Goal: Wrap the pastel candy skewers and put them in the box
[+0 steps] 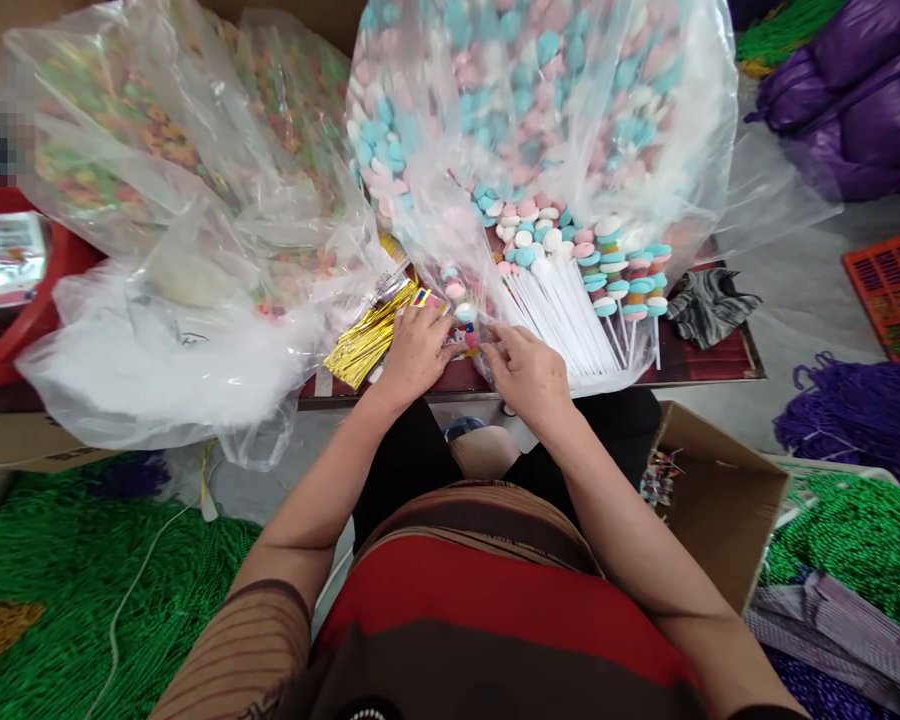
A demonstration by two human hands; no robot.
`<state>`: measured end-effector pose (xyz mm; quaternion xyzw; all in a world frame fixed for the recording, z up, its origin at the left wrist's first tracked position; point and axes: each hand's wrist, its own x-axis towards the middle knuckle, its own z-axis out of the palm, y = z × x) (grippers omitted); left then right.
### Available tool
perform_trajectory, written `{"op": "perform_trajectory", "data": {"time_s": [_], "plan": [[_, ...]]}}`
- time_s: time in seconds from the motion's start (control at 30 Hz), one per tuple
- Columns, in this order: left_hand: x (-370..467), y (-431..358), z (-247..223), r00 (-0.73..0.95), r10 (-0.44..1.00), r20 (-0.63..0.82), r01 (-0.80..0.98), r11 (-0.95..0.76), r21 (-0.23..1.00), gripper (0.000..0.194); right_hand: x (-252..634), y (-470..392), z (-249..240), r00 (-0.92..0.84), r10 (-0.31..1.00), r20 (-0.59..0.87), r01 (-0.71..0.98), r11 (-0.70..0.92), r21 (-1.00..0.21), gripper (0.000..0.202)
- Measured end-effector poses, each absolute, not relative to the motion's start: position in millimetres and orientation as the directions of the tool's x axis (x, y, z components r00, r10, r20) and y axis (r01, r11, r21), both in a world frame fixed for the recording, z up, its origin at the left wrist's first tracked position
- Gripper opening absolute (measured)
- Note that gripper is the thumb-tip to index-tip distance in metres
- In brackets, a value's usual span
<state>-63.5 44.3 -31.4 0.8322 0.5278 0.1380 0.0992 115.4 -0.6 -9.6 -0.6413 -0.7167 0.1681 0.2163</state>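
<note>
A small clear bag with a colourful printed bottom (465, 335) lies at the table's front edge, with pink, white and blue candies (457, 288) showing inside it. My left hand (418, 350) is closed on the bag's left side, its thumb against the print. From the right, my right hand (529, 372) pinches the bag's other edge between thumb and fingers. Gold twist ties (367, 340) lie beside my left hand. White sticks (566, 315) are bundled just beyond my right hand, and several finished candy skewers (630, 270) rest to their right.
A big clear sack of pastel candies (525, 90) fills the back of the table. Another sack of coloured ring candies (172, 120) stands at left, behind white plastic bags (165, 350). An open cardboard box (720, 480) sits below right; a red tub (52, 300) is far left.
</note>
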Motion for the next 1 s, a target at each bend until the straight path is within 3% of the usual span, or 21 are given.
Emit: {"op": "perform_trajectory", "data": {"time_s": [0.13,0.23,0.3,0.4,0.5,0.57,0.7,1.0], "plan": [[-63,42,-32,0.415,0.903,0.108,0.856,-0.428,0.29,0.042,97,18,-2,-0.155,0.987,-0.03,0.929,0.135,-0.345,0.03],[-62,42,-33,0.41,0.907,0.098,0.861,-0.42,0.286,0.039,91,28,-4,-0.18,0.98,-0.083,0.932,0.143,-0.334,0.023],[-62,43,-34,0.407,0.906,0.112,0.855,-0.421,0.302,0.039,96,28,-7,-0.168,0.985,-0.036,0.907,0.141,-0.396,0.021],[-65,44,-31,0.401,0.905,0.144,0.826,-0.425,0.369,0.034,114,21,-7,-0.101,0.99,0.101,0.789,0.141,-0.598,0.014],[-65,43,-20,0.42,0.896,0.146,0.762,-0.435,0.479,0.018,134,11,1,0.018,0.993,0.116,0.531,0.089,-0.843,0.009],[-63,41,-9,0.456,0.878,0.145,0.704,-0.456,0.544,0.016,144,5,8,0.053,0.997,0.06,0.336,0.039,-0.941,0.015],[-56,35,11,0.55,0.824,0.136,0.6,-0.504,0.621,0.02,150,-4,16,0.058,0.998,0.0,0.149,-0.009,-0.989,0.027],[-49,13,21,0.587,0.808,0.058,0.383,-0.34,0.859,0.06,147,-35,5,0.199,0.98,-0.031,0.123,-0.056,-0.991,0.062]]}}
